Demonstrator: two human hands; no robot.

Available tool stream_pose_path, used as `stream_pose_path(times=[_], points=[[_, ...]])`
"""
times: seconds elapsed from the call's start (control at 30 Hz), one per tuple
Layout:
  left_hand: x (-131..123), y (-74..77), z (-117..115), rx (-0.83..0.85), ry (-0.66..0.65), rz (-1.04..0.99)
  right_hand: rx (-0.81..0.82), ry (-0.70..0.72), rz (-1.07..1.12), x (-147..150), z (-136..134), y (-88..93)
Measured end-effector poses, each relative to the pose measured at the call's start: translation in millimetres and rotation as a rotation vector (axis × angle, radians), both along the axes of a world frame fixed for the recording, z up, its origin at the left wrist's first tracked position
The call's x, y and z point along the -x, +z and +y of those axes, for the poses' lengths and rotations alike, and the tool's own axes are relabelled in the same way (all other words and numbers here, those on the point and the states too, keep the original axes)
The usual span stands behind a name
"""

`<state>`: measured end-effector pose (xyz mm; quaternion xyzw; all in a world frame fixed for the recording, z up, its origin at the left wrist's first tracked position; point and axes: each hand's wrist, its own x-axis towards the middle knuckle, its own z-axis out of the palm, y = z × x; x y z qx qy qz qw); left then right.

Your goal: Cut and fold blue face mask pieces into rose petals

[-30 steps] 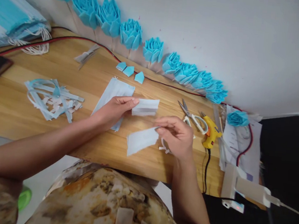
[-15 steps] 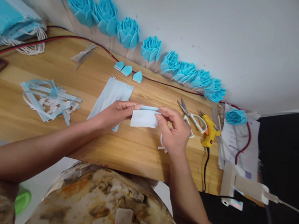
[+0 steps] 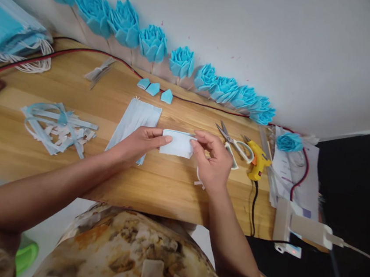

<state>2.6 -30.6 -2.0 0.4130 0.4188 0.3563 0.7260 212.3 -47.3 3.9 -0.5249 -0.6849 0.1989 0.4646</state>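
Observation:
A small folded piece of face mask fabric (image 3: 177,144), white on the near side with a thin blue edge on top, is held between both hands above the table. My left hand (image 3: 147,141) pinches its left end, thumb on the front. At the right end, my right hand (image 3: 214,157) grips it between thumb and fingers. Under and beside my left hand lies a flat light-blue face mask (image 3: 137,118). A pair of scissors (image 3: 234,141) with white handles rests just right of my right hand, and a white ear loop (image 3: 199,179) lies partly hidden below it.
Blue fabric roses (image 3: 152,42) line the wall, with several cut petals (image 3: 153,89) before them. Offcut strips (image 3: 57,127) lie left; a mask stack (image 3: 14,28) stands behind. A yellow glue gun (image 3: 258,161), papers (image 3: 307,169) and a power strip (image 3: 282,219) are right.
The upper edge of the fabric piece has closed down, so less blue shows. My left thumb has moved onto its front face. The view has shifted slightly.

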Motion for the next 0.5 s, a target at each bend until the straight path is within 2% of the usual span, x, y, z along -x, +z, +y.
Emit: stream_pose_path(times=[0.23, 0.5], points=[[0.2, -4.2, 0.1, 0.019, 0.055, -0.015, 0.057, 0.03, 0.069, 1.9, 1.3, -2.2], [1.0, -4.8, 1.3, 0.03, 0.084, -0.005, 0.139, 0.055, 0.283, -3.3, 2.9, 2.0]])
